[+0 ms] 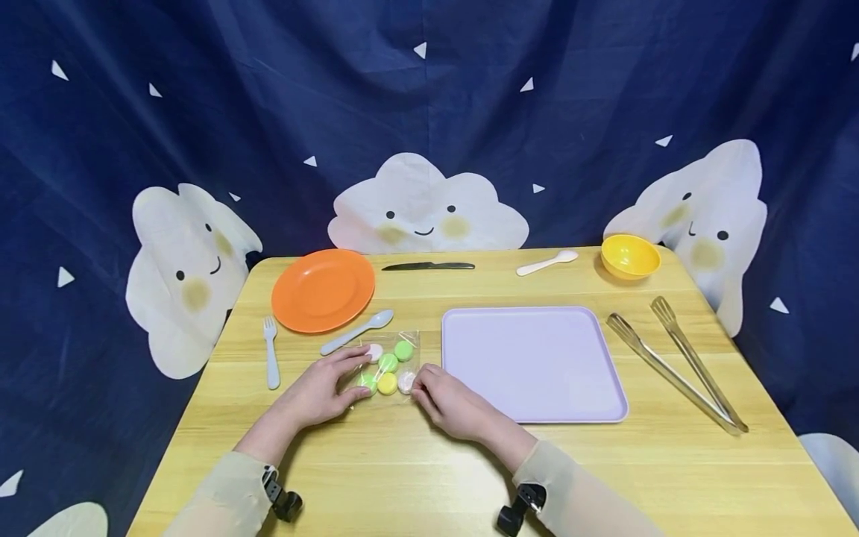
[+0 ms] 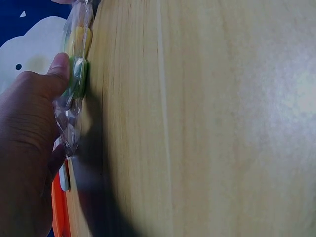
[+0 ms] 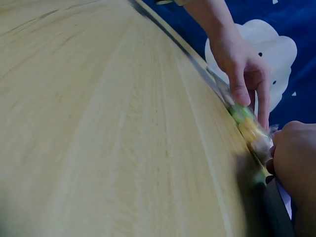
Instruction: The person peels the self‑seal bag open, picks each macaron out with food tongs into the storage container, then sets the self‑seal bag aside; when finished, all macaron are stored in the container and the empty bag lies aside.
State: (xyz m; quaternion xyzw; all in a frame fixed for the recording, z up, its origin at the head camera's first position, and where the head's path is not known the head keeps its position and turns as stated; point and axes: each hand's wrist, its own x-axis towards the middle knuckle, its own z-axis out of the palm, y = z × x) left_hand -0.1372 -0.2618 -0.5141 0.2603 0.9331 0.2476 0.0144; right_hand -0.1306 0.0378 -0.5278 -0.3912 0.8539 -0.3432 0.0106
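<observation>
A clear plastic bag with several round pieces in white, green and yellow lies between the two hands, close over the table. My left hand holds its left side, thumb at the front and fingers over the back part. In the left wrist view the thumb presses beside a green piece. With thumb and forefinger my right hand pinches the bag's right edge by a white piece. The right wrist view shows both hands on the bag, one at each end.
A lilac tray lies right of the bag. Behind it are an orange plate, blue spoon, black knife, and pale pink spoon. A blue fork lies left; a yellow bowl and metal tongs right.
</observation>
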